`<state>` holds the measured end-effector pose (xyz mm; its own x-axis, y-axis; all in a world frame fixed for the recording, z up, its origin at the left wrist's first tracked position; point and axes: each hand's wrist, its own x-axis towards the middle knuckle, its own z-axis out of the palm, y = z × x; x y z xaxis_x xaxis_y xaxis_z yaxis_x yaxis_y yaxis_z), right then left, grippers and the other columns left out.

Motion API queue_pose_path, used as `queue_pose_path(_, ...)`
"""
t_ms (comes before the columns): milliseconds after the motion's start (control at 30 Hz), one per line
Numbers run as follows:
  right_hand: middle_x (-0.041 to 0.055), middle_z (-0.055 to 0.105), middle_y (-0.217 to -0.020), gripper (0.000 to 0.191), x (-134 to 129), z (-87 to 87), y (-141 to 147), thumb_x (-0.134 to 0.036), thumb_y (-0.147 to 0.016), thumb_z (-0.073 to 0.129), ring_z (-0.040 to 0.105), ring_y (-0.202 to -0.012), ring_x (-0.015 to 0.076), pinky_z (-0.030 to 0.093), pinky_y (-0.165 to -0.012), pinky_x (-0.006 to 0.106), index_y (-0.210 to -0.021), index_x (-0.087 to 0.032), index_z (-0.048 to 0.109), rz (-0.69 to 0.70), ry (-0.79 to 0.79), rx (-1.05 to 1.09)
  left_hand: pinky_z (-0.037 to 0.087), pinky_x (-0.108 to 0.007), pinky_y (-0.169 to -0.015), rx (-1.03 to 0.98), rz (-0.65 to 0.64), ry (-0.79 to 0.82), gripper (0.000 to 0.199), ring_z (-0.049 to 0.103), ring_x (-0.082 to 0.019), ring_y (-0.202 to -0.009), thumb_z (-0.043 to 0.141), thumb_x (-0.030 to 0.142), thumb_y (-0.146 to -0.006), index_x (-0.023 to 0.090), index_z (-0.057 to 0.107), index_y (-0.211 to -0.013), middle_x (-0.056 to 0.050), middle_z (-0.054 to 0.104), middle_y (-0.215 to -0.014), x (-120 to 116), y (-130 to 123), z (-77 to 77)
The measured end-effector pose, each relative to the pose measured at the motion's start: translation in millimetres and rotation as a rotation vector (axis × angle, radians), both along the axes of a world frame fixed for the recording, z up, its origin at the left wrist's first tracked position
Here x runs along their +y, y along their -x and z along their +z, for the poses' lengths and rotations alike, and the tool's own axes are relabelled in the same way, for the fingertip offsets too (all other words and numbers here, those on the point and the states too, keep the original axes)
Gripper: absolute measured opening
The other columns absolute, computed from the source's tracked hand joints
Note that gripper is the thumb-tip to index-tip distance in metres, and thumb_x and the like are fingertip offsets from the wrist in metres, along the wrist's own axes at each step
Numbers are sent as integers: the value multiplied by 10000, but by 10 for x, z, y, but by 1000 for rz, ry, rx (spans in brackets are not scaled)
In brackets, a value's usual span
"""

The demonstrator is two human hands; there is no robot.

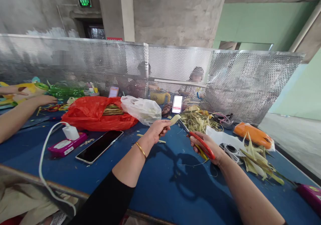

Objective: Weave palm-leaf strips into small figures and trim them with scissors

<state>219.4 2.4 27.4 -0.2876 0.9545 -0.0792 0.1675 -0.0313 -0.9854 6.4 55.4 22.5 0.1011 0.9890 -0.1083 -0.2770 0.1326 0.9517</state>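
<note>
My left hand [160, 130], with a gold bangle on the wrist, pinches a pale yellow-green leaf strip [175, 119] above the blue table. In my right hand [204, 146] are red-handled scissors [204, 145], their blades pointing up and left at the strip's right end. Something yellow shows under the scissor handles, partly hidden by my fingers. A thin pale strip [151, 138] lies on the table just below my left hand. Behind the scissors is a pile of dry leaves [200, 119].
A black phone [100, 146], purple power strip [67, 145], red bag [87, 113] and white bag [142, 108] lie left. Orange packet [253, 135], white cable [232, 152] and leaves [258, 158] lie right. Another person's arms [22, 113] reach in at left. A perforated metal screen [175, 64] stands behind.
</note>
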Motion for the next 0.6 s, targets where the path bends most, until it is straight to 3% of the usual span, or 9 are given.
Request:
queue_pose_path(300,-41,553,-675,507,-24,17,-6,-617,-664,718,488,-487,60,356,-407,164,-856,-186,533,35,27,17,146,-162,-366,-42,131,-47,215,302,-15,-376,716,304,-671,172,552,-715,73,442,-520,85,69,-17)
queue_pose_path(600,-36,559,-685,501,-47,38,9,-608,-682,705,482,-489,59,356,-408,163,-901,-181,562,26,18,36,142,-168,-383,94,-75,-20,248,303,-21,-376,783,290,-602,166,579,-669,52,489,-500,33,33,-37)
